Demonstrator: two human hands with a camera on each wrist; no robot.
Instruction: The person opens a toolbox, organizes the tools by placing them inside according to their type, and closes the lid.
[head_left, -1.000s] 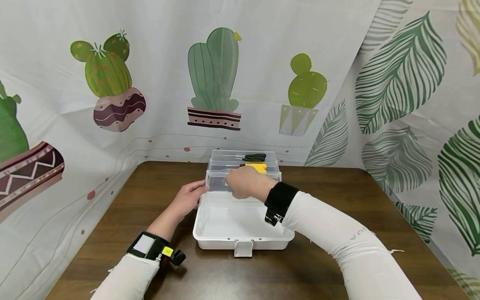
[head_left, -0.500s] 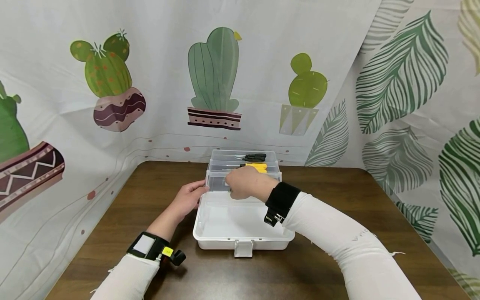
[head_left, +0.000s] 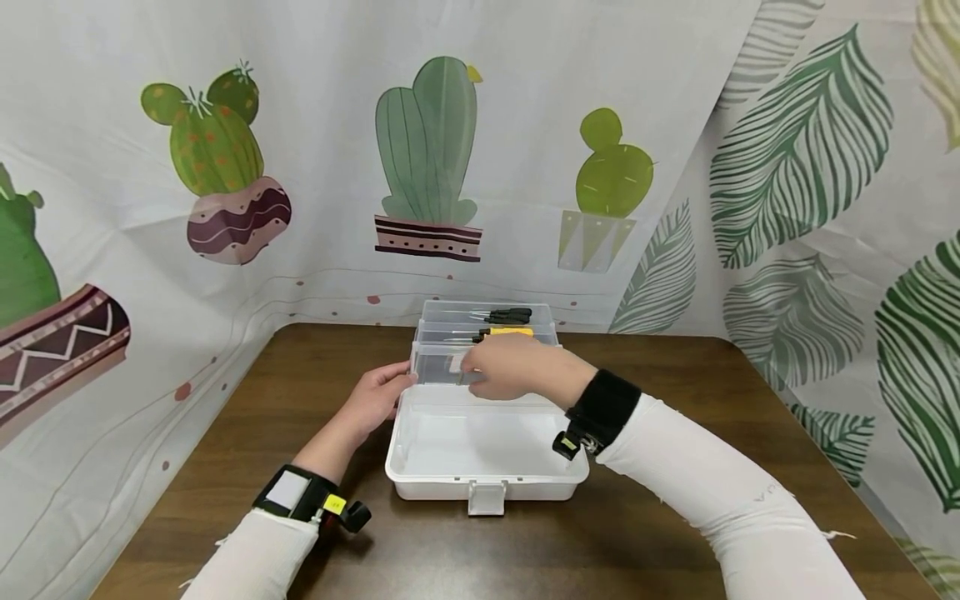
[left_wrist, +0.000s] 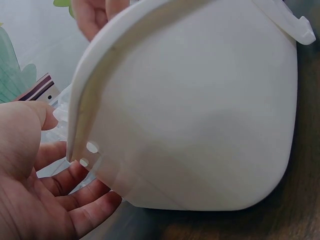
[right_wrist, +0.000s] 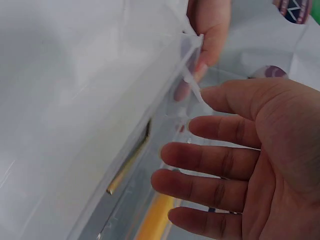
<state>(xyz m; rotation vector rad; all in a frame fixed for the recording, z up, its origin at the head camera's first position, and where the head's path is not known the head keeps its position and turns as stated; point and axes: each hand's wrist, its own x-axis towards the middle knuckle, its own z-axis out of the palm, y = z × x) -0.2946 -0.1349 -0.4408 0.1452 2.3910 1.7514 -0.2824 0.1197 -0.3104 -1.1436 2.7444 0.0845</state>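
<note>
Left hand (head_left: 380, 392), at the left rear corner of the white toolbox (head_left: 431, 490), apparently pinching the end of the lowest clear tray (head_left: 431, 365); right hand (head_left: 517, 367), over that tray at the toolbox's rear, fingers apart, no grip visible. The bent brass-coloured rod (right_wrist: 129, 167) nearby is probably stiff, light and slippery, best pinched mid-length. The tray, likely thin, rigid plastic, is best steadied by its end wall. Farther behind the toolbox: yellow-handled tool (head_left: 512, 331), then black-handled tools (head_left: 513, 315).
</note>
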